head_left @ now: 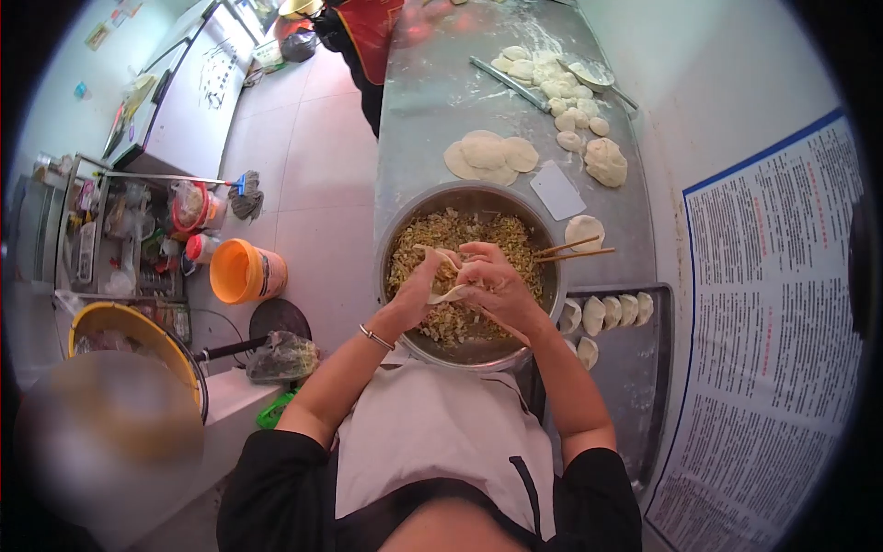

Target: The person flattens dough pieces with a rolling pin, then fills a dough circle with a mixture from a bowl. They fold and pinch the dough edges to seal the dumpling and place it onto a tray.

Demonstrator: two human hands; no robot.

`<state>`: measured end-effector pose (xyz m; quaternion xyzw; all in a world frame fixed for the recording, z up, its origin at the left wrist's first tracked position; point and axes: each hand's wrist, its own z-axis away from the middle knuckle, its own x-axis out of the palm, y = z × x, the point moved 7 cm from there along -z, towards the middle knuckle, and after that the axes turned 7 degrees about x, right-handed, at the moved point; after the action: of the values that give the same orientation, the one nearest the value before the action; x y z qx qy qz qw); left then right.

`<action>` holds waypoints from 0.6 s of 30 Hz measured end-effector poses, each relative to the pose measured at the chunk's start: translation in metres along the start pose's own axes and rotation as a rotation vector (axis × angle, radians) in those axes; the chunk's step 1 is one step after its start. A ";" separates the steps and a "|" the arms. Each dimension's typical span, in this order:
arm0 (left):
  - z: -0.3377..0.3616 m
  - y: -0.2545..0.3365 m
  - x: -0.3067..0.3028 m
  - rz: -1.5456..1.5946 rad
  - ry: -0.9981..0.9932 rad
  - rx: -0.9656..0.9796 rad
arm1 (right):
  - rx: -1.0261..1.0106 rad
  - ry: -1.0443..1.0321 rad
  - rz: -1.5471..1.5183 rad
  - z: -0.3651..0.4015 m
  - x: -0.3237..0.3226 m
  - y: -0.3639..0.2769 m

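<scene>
Above a large metal bowl (391, 304) of chopped filling (492, 228), both hands grip one dumpling wrapper (448, 295). My left hand (418, 287), with a bracelet at the wrist, pinches its left side. The fingers of my right hand (501, 287) are curled around the other side. Some filling seems to lie inside the folded dough, though the fingers hide most of it. A pair of chopsticks (579, 254) rests over the bowl's right rim. To the right, a dark tray (625, 386) carries several folded dumplings (593, 316).
Flat wrappers (487, 156), dough pieces (561, 92), a dough lump (606, 163), a rolling pin (509, 84) and a white card (557, 190) lie on the metal table (414, 120). Another person (363, 46) stands at its far left. An orange bucket (246, 272) is on the floor.
</scene>
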<state>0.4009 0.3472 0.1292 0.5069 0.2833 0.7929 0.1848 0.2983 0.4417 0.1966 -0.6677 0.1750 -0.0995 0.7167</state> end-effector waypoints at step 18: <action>0.025 0.072 0.053 -0.156 -0.429 0.116 | 0.027 0.796 -0.040 0.052 0.027 -0.051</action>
<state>0.4007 0.3288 0.2202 0.6503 0.3208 0.6327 0.2719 0.3475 0.4753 0.2470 -0.5707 0.4248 -0.3666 0.5995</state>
